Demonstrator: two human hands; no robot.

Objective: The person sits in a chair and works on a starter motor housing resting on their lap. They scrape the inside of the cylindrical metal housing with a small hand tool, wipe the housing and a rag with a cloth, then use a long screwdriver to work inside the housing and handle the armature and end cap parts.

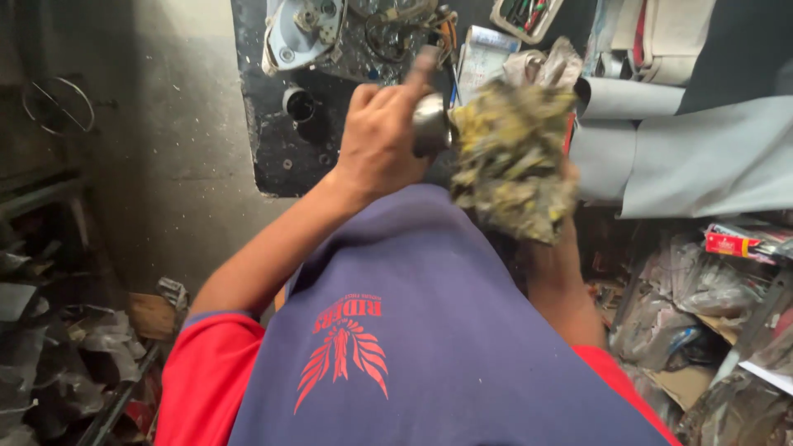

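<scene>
My left hand (380, 140) is closed around a small shiny metal part (429, 124), with one finger stretched out above it. A dirty, frayed yellow-grey rag (512, 157) presses against that part from the right. My right hand (566, 186) grips the rag from behind and is almost wholly hidden by it; only its edge and the forearm show. Both hands are held up in front of my chest, which is covered by a blue shirt with red sleeves.
A dark, scratched bench top (277, 157) lies beyond the hands, with a white appliance housing (293, 33) and tangled wires (405, 25) on it. Grey rolled sheets (661, 157) lie at right, above shelves of plastic-wrapped parts (694, 289). Scrap clutter (49, 347) fills the left.
</scene>
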